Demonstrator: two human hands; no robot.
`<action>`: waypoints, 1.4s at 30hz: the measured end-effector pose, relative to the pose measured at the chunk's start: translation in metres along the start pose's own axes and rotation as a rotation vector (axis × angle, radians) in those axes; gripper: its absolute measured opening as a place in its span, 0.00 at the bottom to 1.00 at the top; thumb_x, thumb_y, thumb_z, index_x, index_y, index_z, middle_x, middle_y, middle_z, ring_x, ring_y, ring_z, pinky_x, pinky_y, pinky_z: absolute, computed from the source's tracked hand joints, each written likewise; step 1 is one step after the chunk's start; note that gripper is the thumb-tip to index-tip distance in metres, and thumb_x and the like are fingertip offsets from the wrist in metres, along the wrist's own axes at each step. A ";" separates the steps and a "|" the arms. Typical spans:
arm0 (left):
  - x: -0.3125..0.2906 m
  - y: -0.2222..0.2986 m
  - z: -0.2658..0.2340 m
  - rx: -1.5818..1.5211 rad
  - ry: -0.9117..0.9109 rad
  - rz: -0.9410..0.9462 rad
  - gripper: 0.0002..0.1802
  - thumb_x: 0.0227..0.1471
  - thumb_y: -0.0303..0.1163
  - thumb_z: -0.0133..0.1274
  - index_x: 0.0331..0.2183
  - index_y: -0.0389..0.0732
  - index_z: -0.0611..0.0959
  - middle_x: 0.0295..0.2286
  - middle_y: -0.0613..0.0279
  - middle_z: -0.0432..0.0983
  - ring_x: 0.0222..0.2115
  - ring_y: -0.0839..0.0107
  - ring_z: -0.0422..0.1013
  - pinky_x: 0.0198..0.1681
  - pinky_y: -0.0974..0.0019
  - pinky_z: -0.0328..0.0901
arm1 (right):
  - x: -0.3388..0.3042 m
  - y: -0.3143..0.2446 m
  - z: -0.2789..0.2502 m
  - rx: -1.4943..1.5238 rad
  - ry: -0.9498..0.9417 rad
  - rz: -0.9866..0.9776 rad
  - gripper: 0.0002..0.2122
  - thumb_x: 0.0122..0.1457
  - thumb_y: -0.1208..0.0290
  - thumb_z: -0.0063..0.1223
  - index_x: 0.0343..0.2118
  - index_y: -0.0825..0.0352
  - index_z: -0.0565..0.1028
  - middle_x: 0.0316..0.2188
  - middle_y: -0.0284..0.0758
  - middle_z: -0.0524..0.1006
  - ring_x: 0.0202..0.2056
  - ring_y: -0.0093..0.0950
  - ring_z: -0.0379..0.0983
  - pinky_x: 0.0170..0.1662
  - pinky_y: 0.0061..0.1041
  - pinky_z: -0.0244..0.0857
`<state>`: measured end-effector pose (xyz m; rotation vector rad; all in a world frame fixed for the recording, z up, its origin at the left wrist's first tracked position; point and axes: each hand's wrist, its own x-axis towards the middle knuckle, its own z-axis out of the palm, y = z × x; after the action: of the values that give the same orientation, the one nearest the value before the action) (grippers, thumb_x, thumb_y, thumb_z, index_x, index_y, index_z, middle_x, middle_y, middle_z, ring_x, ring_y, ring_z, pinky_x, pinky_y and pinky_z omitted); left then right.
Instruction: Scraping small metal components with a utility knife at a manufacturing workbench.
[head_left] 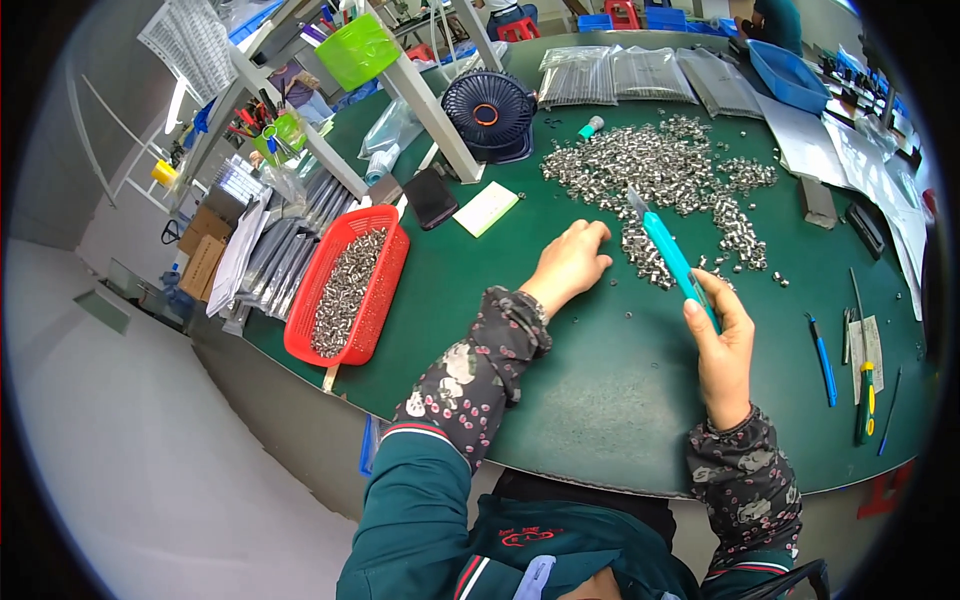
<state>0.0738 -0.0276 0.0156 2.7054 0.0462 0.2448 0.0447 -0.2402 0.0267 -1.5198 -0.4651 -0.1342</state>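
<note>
My right hand (722,345) is wrapped round the handle of a teal utility knife (668,250), its blade pointing up and away over the metal parts. The left hand (572,265) is just above the green table, left of the pile, with its fingers curled in. Whatever it may hold is hidden. A wide pile of small, shiny, ring-like metal parts (650,165) spreads beyond both hands, a few pieces lying loose near my left fingers.
At the left stands a red plastic basket (375,300) holding more metal parts. A dark fan (488,112) is behind a shelf post. Plastic-wrapped bundles (650,75) and a blue tray (788,75) line the far edge. A blue-handled tool (822,362) and a yellow-green screwdriver (866,400) lie right.
</note>
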 end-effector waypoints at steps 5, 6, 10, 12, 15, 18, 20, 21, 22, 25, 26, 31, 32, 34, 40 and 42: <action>0.005 0.012 0.009 0.042 -0.019 0.039 0.14 0.38 0.29 0.54 0.31 0.40 0.72 0.28 0.60 0.67 0.33 0.62 0.67 0.34 0.62 0.62 | 0.000 -0.001 0.000 0.005 -0.003 0.008 0.14 0.50 0.71 0.51 0.39 0.72 0.69 0.31 0.31 0.71 0.31 0.17 0.64 0.36 0.16 0.58; 0.006 0.013 0.010 0.031 -0.005 0.048 0.12 0.38 0.29 0.54 0.29 0.40 0.72 0.27 0.60 0.68 0.32 0.62 0.67 0.33 0.62 0.62 | -0.001 -0.001 0.000 0.005 -0.002 0.008 0.14 0.50 0.71 0.51 0.39 0.72 0.69 0.31 0.31 0.71 0.31 0.17 0.64 0.36 0.16 0.58; 0.010 0.024 0.007 -0.006 0.020 -0.020 0.11 0.38 0.29 0.54 0.27 0.39 0.71 0.26 0.59 0.69 0.30 0.60 0.68 0.32 0.60 0.62 | 0.001 0.001 0.000 -0.009 -0.003 -0.003 0.14 0.50 0.72 0.51 0.39 0.72 0.69 0.31 0.32 0.71 0.31 0.17 0.64 0.35 0.16 0.59; 0.012 0.021 0.011 -0.021 0.014 0.001 0.10 0.38 0.29 0.54 0.27 0.39 0.72 0.26 0.59 0.69 0.30 0.60 0.68 0.32 0.60 0.62 | 0.001 0.001 0.001 -0.018 -0.012 -0.011 0.14 0.50 0.72 0.51 0.39 0.72 0.69 0.31 0.32 0.71 0.31 0.17 0.64 0.35 0.16 0.59; 0.012 0.022 0.014 -0.044 0.009 0.052 0.09 0.37 0.29 0.54 0.26 0.38 0.74 0.26 0.57 0.70 0.30 0.59 0.68 0.32 0.60 0.63 | 0.000 -0.001 -0.001 -0.011 -0.026 0.008 0.14 0.50 0.72 0.50 0.39 0.73 0.69 0.31 0.32 0.71 0.31 0.17 0.64 0.36 0.16 0.59; 0.010 0.023 0.013 -0.015 0.014 0.074 0.08 0.37 0.29 0.55 0.25 0.38 0.74 0.26 0.57 0.69 0.31 0.59 0.68 0.32 0.60 0.63 | 0.000 -0.001 0.000 0.010 -0.017 -0.026 0.14 0.50 0.72 0.50 0.39 0.73 0.69 0.31 0.31 0.71 0.31 0.17 0.64 0.35 0.16 0.59; 0.008 0.021 0.015 -0.020 0.012 0.070 0.09 0.37 0.29 0.55 0.25 0.38 0.74 0.26 0.57 0.69 0.31 0.58 0.68 0.32 0.60 0.63 | 0.000 -0.001 0.001 -0.007 -0.028 -0.007 0.15 0.50 0.72 0.50 0.40 0.73 0.69 0.30 0.31 0.71 0.30 0.17 0.64 0.35 0.15 0.59; 0.008 0.020 0.015 -0.027 0.005 0.068 0.09 0.37 0.29 0.55 0.24 0.39 0.73 0.26 0.57 0.69 0.31 0.58 0.67 0.32 0.60 0.62 | 0.000 0.000 0.001 -0.006 -0.030 -0.013 0.15 0.50 0.72 0.50 0.40 0.73 0.69 0.30 0.31 0.71 0.30 0.17 0.64 0.35 0.15 0.59; 0.008 0.020 0.015 -0.032 0.001 0.059 0.08 0.37 0.29 0.54 0.24 0.39 0.72 0.26 0.57 0.68 0.30 0.58 0.67 0.32 0.59 0.62 | 0.001 0.000 0.002 -0.008 -0.031 -0.011 0.15 0.50 0.72 0.50 0.40 0.73 0.69 0.30 0.31 0.71 0.30 0.17 0.63 0.35 0.15 0.58; 0.006 0.017 0.016 -0.017 0.024 0.062 0.08 0.37 0.28 0.53 0.23 0.39 0.71 0.26 0.57 0.68 0.30 0.58 0.67 0.31 0.59 0.62 | 0.000 -0.001 0.003 -0.015 -0.046 -0.009 0.14 0.50 0.72 0.50 0.40 0.73 0.69 0.30 0.30 0.71 0.30 0.16 0.63 0.34 0.15 0.58; 0.005 0.018 0.015 -0.032 0.034 0.069 0.07 0.38 0.29 0.52 0.22 0.40 0.71 0.25 0.57 0.68 0.29 0.57 0.67 0.30 0.58 0.61 | -0.001 -0.001 0.002 -0.026 -0.046 -0.004 0.14 0.50 0.72 0.50 0.40 0.73 0.69 0.30 0.30 0.71 0.30 0.16 0.63 0.34 0.15 0.58; -0.016 0.013 0.000 -0.156 0.174 0.119 0.06 0.42 0.28 0.49 0.26 0.39 0.70 0.23 0.60 0.68 0.25 0.64 0.67 0.27 0.64 0.62 | -0.002 -0.003 0.003 -0.034 -0.072 -0.010 0.14 0.50 0.72 0.50 0.39 0.73 0.69 0.30 0.30 0.70 0.29 0.16 0.62 0.34 0.15 0.58; -0.024 0.009 -0.006 -0.220 0.223 0.192 0.06 0.44 0.29 0.48 0.27 0.39 0.70 0.22 0.62 0.67 0.22 0.69 0.67 0.23 0.67 0.62 | -0.002 -0.005 0.007 -0.032 -0.080 -0.013 0.14 0.50 0.73 0.50 0.39 0.73 0.69 0.30 0.30 0.70 0.29 0.16 0.62 0.34 0.15 0.58; -0.041 0.015 -0.018 -0.472 0.164 0.056 0.05 0.47 0.29 0.46 0.28 0.39 0.69 0.21 0.64 0.66 0.19 0.75 0.64 0.20 0.71 0.60 | -0.002 0.001 0.005 -0.071 -0.073 -0.043 0.14 0.50 0.74 0.50 0.39 0.73 0.69 0.30 0.30 0.70 0.29 0.16 0.63 0.34 0.15 0.58; -0.073 0.002 -0.026 -1.344 0.132 -0.189 0.07 0.52 0.31 0.42 0.28 0.37 0.69 0.21 0.68 0.63 0.14 0.86 0.56 0.14 0.82 0.55 | -0.004 0.001 0.004 -0.237 -0.110 -0.076 0.14 0.48 0.75 0.49 0.38 0.73 0.69 0.29 0.34 0.71 0.28 0.21 0.65 0.33 0.18 0.59; -0.076 -0.003 -0.030 -1.386 0.157 -0.207 0.06 0.52 0.30 0.42 0.29 0.38 0.69 0.20 0.70 0.62 0.15 0.87 0.55 0.14 0.83 0.55 | -0.005 0.003 0.007 -0.301 -0.135 -0.128 0.14 0.47 0.75 0.49 0.38 0.73 0.69 0.28 0.36 0.71 0.27 0.22 0.65 0.33 0.18 0.59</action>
<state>-0.0063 -0.0184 0.0285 1.2910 0.1392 0.2758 0.0392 -0.2343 0.0221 -1.8013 -0.6734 -0.2093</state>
